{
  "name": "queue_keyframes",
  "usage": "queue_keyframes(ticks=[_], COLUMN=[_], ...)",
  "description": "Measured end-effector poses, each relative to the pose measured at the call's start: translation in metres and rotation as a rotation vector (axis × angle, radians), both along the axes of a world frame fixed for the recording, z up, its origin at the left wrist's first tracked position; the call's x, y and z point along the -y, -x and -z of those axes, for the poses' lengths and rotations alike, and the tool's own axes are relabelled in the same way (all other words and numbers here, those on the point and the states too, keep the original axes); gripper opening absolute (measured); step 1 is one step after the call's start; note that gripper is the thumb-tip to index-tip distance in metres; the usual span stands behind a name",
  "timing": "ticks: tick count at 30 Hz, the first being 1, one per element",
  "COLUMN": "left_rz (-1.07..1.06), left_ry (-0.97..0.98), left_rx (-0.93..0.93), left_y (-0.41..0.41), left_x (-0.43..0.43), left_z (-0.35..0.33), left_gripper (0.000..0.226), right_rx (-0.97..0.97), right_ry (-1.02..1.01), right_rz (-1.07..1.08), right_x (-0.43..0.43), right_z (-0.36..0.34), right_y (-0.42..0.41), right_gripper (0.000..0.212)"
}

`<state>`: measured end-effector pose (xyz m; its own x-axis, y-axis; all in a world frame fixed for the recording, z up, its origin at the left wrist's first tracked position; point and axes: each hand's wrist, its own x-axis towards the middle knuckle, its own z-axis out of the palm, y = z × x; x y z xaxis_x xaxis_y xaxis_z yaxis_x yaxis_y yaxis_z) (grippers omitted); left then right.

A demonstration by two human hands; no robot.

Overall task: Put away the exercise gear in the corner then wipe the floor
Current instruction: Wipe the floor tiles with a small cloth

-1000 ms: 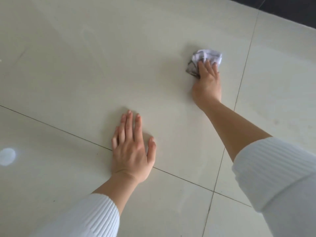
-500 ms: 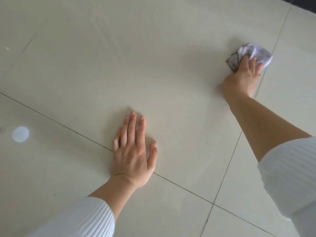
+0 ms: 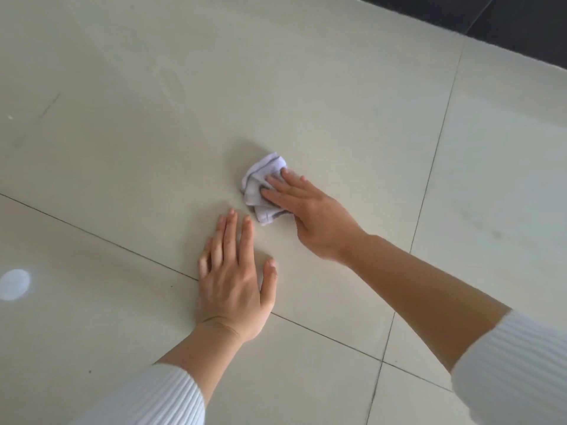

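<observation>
Cloth [image 3: 257, 179], white with grey stripes and crumpled, lies on the pale tiled floor [image 3: 147, 124] just beyond the left hand [image 3: 236, 283]. The right hand [image 3: 310, 216] presses down on it with straight fingers, its grip loose, not clamped round the fabric. The left hand rests flat over a tile joint, fingers together, thumb apart, its grip on nothing. Both arms wear white ribbed sleeves [image 3: 515, 369].

part of the cloth [image 3: 264, 176] lay hidden under my right hand [image 3: 313, 216], left sleeve [image 3: 159, 397] and right sleeve [image 3: 515, 369] ran off frame, a dark speck [image 3: 90, 371] was too small to name
</observation>
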<state>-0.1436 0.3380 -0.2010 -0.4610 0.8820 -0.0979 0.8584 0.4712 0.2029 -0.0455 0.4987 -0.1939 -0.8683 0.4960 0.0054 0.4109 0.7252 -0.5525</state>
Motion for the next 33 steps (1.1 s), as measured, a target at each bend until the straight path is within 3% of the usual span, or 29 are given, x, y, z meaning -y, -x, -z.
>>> queue_keyframes(ticks=[2, 7, 9, 14, 17, 20, 22, 25, 27, 31, 33], left_rz=[-0.003, 0.016, 0.021, 0.094, 0.268, 0.416, 0.350, 0.270, 0.250, 0.231, 0.214], left_ry=[-0.004, -0.025, -0.058, -0.127, -0.135, -0.180, -0.173, -0.092, -0.088, -0.130, -0.132], left_rx=[0.005, 0.000, 0.026, 0.303, 0.505, 0.236, 0.053, -0.069, -0.062, -0.020, -0.004], left_y=[0.000, 0.000, 0.000, 0.010, 0.040, 0.101, 0.149, 0.198, 0.209, 0.210, 0.211], left_x=[0.000, 0.001, 0.001, 0.007, 0.013, 0.035, 0.049, 0.059, 0.058, 0.058, 0.059], left_z=[0.000, 0.003, 0.002, -0.005, -0.014, -0.008, -0.003, 0.004, 0.008, 0.009, 0.009], left_gripper=[0.069, 0.071, 0.073, 0.074, 0.071, 0.066, 0.063, 0.069, 0.071, 0.067, 0.065], right_rx=[0.010, 0.147, 0.195, 0.078, 0.033, -0.030, -0.018, 0.024, 0.048, 0.108, 0.170], right_ry=[-0.039, 0.024, 0.024, 0.048, 0.014, -0.010, -0.005, -0.039, -0.075, -0.022, -0.010], right_rz=[0.005, 0.875, 0.998, 0.674, 0.501, 0.352, 0.229, 0.037, 0.166, 0.775, 0.946], right_x=[0.008, -0.020, -0.024, 0.036, 0.083, 0.132, 0.166, 0.185, 0.163, 0.087, 0.051], right_z=[0.000, -0.009, -0.010, -0.004, 0.001, 0.002, 0.003, 0.001, 0.002, 0.001, 0.001], right_y=[-0.043, -0.116, -0.099, -0.016, 0.005, 0.009, 0.005, -0.017, -0.030, -0.022, -0.002], right_gripper=[0.071, 0.079, 0.075, 0.077, 0.077, 0.072, 0.068, 0.069, 0.076, 0.082, 0.079])
